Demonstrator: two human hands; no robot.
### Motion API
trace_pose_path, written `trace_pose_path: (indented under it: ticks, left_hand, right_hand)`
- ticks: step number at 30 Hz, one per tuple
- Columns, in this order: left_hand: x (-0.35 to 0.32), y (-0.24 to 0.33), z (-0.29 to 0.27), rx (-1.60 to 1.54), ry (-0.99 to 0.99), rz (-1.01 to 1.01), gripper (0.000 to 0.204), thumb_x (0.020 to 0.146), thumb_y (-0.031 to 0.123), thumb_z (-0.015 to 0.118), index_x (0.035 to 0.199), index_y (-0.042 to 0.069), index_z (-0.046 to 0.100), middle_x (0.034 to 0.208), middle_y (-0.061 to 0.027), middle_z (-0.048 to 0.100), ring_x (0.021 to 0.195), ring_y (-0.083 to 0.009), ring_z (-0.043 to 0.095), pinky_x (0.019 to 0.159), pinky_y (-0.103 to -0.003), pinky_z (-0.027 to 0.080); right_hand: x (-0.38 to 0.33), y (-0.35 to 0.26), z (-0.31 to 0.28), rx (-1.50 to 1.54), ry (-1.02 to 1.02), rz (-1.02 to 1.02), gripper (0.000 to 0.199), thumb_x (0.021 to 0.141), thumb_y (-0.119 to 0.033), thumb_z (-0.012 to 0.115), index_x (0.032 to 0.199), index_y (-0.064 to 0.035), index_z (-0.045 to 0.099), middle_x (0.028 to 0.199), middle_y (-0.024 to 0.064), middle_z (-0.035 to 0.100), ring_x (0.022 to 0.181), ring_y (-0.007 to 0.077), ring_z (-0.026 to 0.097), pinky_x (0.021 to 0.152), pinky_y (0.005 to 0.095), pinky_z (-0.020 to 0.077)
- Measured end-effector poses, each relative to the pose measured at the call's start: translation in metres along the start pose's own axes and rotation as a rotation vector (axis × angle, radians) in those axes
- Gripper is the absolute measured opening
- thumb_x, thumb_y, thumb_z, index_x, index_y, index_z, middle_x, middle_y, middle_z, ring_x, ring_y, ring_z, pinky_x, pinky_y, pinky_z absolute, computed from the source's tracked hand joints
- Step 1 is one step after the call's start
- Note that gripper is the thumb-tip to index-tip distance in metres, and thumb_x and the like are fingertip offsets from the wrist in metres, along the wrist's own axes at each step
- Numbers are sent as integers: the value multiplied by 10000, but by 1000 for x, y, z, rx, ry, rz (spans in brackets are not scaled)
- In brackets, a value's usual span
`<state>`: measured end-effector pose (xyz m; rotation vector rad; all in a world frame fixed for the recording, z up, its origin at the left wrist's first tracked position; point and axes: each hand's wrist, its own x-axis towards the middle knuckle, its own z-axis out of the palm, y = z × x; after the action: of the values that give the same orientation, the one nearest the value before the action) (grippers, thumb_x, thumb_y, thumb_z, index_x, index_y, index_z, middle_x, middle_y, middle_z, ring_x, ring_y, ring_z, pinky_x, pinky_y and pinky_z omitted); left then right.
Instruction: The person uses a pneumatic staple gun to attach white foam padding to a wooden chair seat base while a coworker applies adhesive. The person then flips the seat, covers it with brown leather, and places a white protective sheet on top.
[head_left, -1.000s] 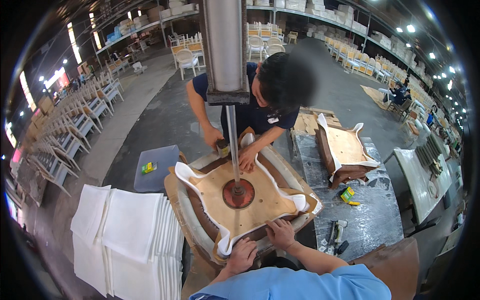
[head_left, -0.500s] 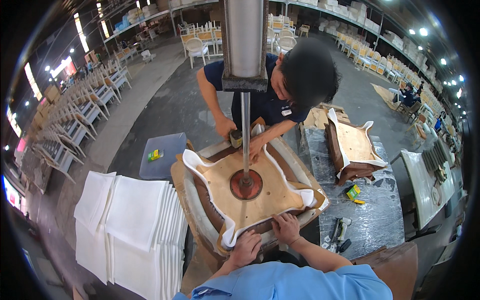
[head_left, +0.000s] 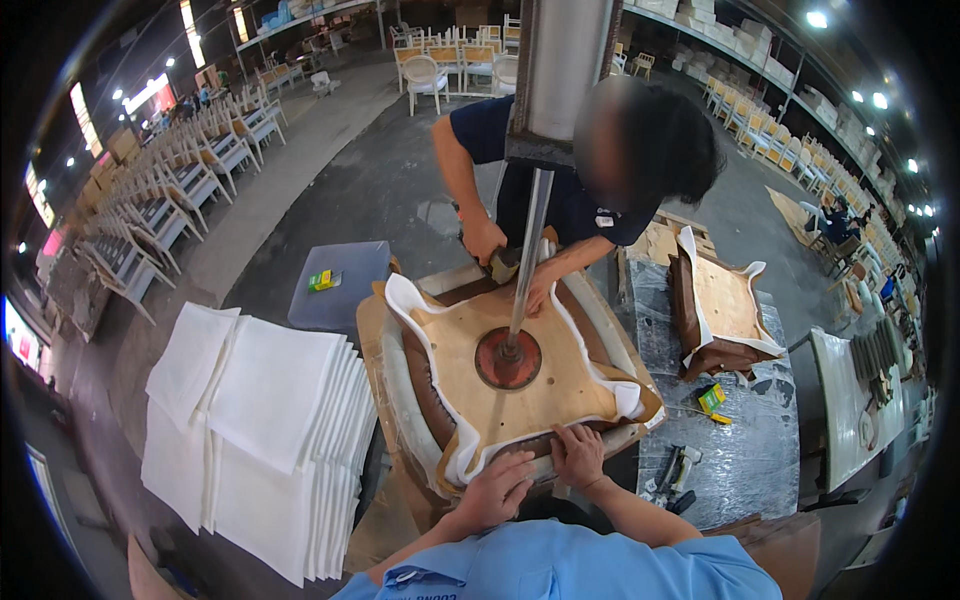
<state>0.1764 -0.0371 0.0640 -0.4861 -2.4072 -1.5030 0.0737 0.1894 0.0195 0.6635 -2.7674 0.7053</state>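
Plywood seat panel point(head_left: 512, 410) lies at clock centre, beneath the press rod point(head_left: 532, 240). Left hand point(head_left: 498, 488) at six o'clock, right hand point(head_left: 578, 456) at five: both contact brown cover point(head_left: 425, 388); grasp cannot be determined.

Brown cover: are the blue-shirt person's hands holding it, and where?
The right hand touches the near edge of the brown cover; the left hand is at that edge too. Whether either grips it can't be told.
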Motion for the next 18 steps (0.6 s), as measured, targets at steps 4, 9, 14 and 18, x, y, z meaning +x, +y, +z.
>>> trace_pose_path:
  ticks: [4,9,14,18]
  left_hand:
    - [23,-12,-46,315,357,-164,367,1017,182,757,1344,15,751,1485,-240,686,1465,-440,582,1298,-586,375]
    - [11,-87,-69,734,393,-800,702,1083,324,678,1698,82,442,1743,-319,381,1599,-517,382,1337,-611,269]
    - [3,-109,-66,619,445,-750,786,1085,280,667,1778,152,319,1783,-340,290,1607,-550,351,1328,-600,295]
    - [1,-112,-68,584,459,-726,795,1059,222,689,1772,169,343,1772,-339,312,1601,-539,372,1316,-594,321]
  right_hand:
    - [3,-2,-5,-2,2,-10,310,977,-244,756,1272,-153,787,1076,88,750,1041,334,714,911,509,524]
    - [7,-10,-3,46,-26,-12,319,963,-209,753,1275,-149,782,1080,95,745,1040,345,705,919,519,518]
    - [4,-4,2,6,-13,-37,323,979,-248,750,1292,-176,780,1049,84,738,1006,335,708,885,501,513]
    - [1,-3,5,2,-22,-43,338,981,-261,746,1306,-173,773,1051,82,734,1012,335,701,869,495,508]
